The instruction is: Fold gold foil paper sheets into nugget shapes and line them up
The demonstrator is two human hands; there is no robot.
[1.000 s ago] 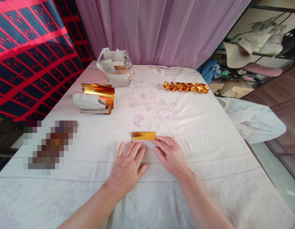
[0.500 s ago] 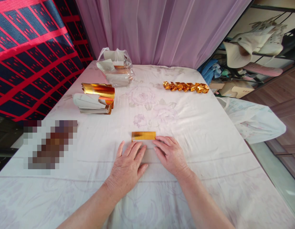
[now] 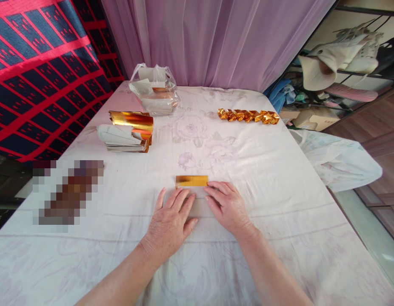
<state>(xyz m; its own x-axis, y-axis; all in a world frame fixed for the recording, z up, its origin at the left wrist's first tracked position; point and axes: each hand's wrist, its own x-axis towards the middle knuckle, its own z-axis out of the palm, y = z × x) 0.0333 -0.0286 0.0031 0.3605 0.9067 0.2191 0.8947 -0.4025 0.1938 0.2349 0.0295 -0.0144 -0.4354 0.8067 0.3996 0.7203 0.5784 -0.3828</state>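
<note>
A folded strip of gold foil paper lies flat on the pale floral cloth, long side across my view. Just below its near edge, my left hand rests palm down with the fingers spread and nothing in it. My right hand lies at the strip's right end. Its fingers are stretched out, and the index fingertip meets or nearly meets the strip's lower right corner. Whether either hand presses on the paper I cannot tell.
Farther left stands a stack of gold and white paper sheets. Behind it is a clear plastic bag of more paper. A row of folded gold foil pieces lies at the back right. A white plastic bag hangs beyond the right edge.
</note>
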